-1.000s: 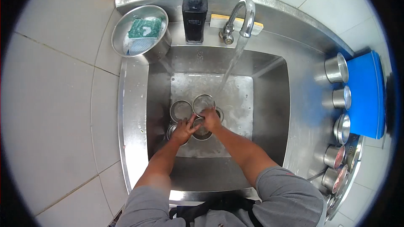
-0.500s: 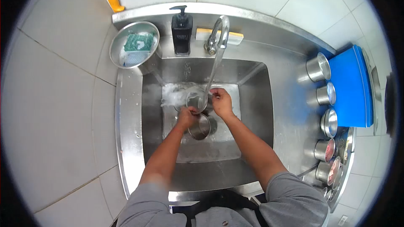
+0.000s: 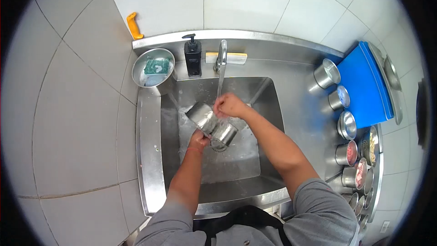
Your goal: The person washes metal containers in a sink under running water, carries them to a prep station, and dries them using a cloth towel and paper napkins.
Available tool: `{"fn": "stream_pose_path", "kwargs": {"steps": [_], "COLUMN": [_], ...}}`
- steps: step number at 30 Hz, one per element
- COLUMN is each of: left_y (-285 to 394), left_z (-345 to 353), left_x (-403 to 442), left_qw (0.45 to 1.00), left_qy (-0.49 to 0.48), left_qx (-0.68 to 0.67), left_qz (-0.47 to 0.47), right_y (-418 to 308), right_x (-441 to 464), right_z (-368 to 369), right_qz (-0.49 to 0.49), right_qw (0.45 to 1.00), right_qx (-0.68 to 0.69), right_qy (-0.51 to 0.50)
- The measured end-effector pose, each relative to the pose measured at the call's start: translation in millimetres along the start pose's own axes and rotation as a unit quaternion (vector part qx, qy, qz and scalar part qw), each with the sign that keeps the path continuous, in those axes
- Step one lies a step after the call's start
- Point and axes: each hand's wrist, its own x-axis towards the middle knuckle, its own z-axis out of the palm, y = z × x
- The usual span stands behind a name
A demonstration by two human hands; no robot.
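Observation:
My left hand (image 3: 199,140) grips a steel cup (image 3: 202,116) that is tilted over in the sink, its fingers at the lower rim. A second steel cup (image 3: 224,133) touches it on the right; whether the same hand holds this one too is unclear. My right hand (image 3: 229,105) is under the water from the faucet (image 3: 221,58), just right of the first cup. Its fingers are curled and blurred, and I cannot make out anything in them. Another round rim shows partly below the second cup.
The steel sink (image 3: 227,191) has a black pump bottle (image 3: 192,58) and a yellow-white sponge (image 3: 236,58) behind it. A pot (image 3: 162,89) with a green scouring pad stands back left. Along the right counter are several steel containers (image 3: 327,74) and a blue box (image 3: 366,86).
The cups have been lifted and tipped over, with the left hand at their rims. My right hand has moved left into the water stream. The view has shifted, showing more wall.

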Motion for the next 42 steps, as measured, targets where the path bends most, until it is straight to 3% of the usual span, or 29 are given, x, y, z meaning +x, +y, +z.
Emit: {"fn": "stream_pose_path", "kwargs": {"steps": [1,2,3,4,6,7,9,13,15,16,18,21,23,26,29,31,33,34,36,37,39,40,42], "left_y": [-0.1,-0.8,1.2,2.5,3.5,-1.7,-12.7,-26.5,-28.1,-27.4,-25.8,-24.8,-33.8,-47.0,-38.8,-28.1,-15.4,-9.0,-8.8,-13.6,-13.8,-22.2,-42.7], "left_z": [-12.7,-11.4,-6.0,-1.8,4.8,-3.5,-20.2,-43.1,-49.7,-49.6,-53.0,-71.9,-81.0,-83.5,-76.9,-64.1,-20.0,2.3,2.3,-3.3,5.3,-1.0,-15.6], "left_x": [1.9,-3.8,-16.7,-30.8,-70.1,-76.7,-74.7,-49.4,-21.3,-5.5,32.7,77.8,64.1,1.1,-13.9,5.5,22.1,30.0,40.9,40.1,-2.7,-10.2,-28.1], "left_qw": [0.997,0.997,0.981,0.947,0.934,0.929,0.924,0.929,0.943,0.951,0.958,0.938,0.936,0.944,0.958,0.986,0.989,0.964,0.896,0.897,0.667,0.666,0.612], "left_qy": [0.029,0.027,-0.015,-0.057,-0.105,-0.132,-0.168,-0.172,-0.131,-0.101,-0.036,0.031,0.011,-0.116,-0.192,-0.128,0.015,0.085,0.09,0.089,0.11,0.112,0.11], "left_qx": [-0.066,-0.065,-0.192,-0.315,-0.34,-0.343,-0.341,-0.325,-0.303,-0.29,-0.285,-0.341,-0.346,-0.307,-0.214,-0.107,0.137,0.25,0.419,0.417,0.685,0.686,0.74], "left_qz": [-0.014,-0.014,0.012,0.036,0.032,0.038,0.041,0.036,0.026,0.021,0.014,0.055,0.055,0.03,0.018,0.028,0.046,0.03,0.115,0.115,0.27,0.27,0.257], "right_y": [2.3,10.0,12.0,14.9,20.4,24.0,36.3,26.7,18.5,19.8,28.8,45.8,61.0,60.5,59.2,52.3,33.9,30.4,33.0,37.7,54.5,65.1,94.3], "right_x": [-1.9,0.6,0.5,-0.1,-2.3,-1.2,3.8,-1.9,-9.6,-11.5,-14.1,-29.5,-41.7,-48.6,-35.2,-26.7,-28.1,-31.7,-43.2,-51.7,-71.4,-80.4,-98.5], "right_z": [0.8,1.5,1.6,-0.6,-4.0,-2.8,0.6,-1.8,0.2,0.8,0.1,-1.6,-2.3,-0.6,-0.3,4.2,6.2,6.1,4.5,3.7,-0.3,-3.8,-6.6], "right_qz": [0.0,-0.03,-0.06,-0.06,0.001,0.001,-0.069,-0.039,-0.038,-0.037,-0.048,0.004,0.004,-0.004,-0.036,-0.058,-0.074,-0.074,-0.067,-0.066,-0.047,-0.018,0.027], "right_qw": [1.0,0.994,0.978,0.978,0.968,0.967,0.952,0.958,0.936,0.936,0.928,0.917,0.931,0.947,0.946,0.941,0.923,0.925,0.923,0.924,0.912,0.905,0.888], "right_qx": [-0.001,0.027,0.055,0.056,0.187,0.19,0.094,0.178,0.308,0.308,0.235,0.274,0.247,0.235,0.265,0.286,0.292,0.289,0.291,0.289,0.306,0.315,0.336], "right_qy": [0.002,0.097,0.191,0.192,0.167,0.167,0.284,0.22,0.169,0.17,0.283,0.289,0.27,0.219,0.184,0.168,0.24,0.237,0.242,0.241,0.269,0.285,0.314]}}
